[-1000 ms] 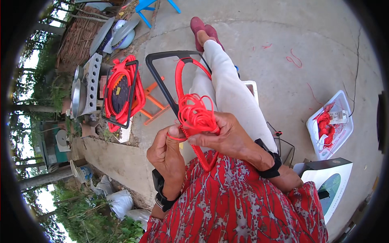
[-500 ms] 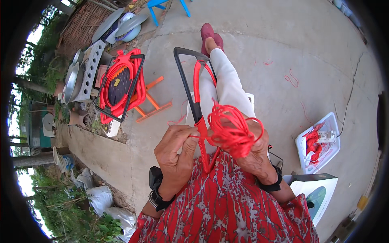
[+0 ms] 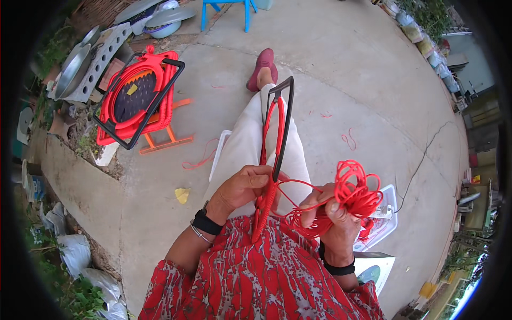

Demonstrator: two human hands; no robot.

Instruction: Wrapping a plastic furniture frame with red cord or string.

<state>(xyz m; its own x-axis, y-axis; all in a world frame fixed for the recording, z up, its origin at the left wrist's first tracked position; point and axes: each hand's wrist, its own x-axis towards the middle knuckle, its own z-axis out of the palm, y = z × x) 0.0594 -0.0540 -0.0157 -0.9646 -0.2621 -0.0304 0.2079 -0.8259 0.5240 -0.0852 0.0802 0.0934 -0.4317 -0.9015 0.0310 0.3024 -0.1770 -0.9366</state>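
Note:
A black frame [image 3: 288,114], partly wrapped in red cord, stands tilted over my lap, its lower end against my patterned red top. My left hand [image 3: 246,188] is closed around its wrapped side; some of the fingers pass behind it and are hidden. Tight, neat turns of cord cover the lower bar. To the right, my right hand [image 3: 337,226] grips a loose looped bundle of red cord [image 3: 358,192]. Strands of that cord run from the bundle across to the frame near my left fingers.
Stacked black frames wrapped in red [image 3: 165,101] rest on an orange stand [image 3: 169,140] at the left. A white bin [image 3: 388,226] with red scraps and a box [image 3: 376,266] are on the right. A blue stool [image 3: 246,16] stands far off. Cord scraps lie on the concrete.
My left hand has gone from pinching the cord to gripping the frame. My right hand has drawn the bundle away rightward, stretching strands between. The frame has turned, and the view has shifted.

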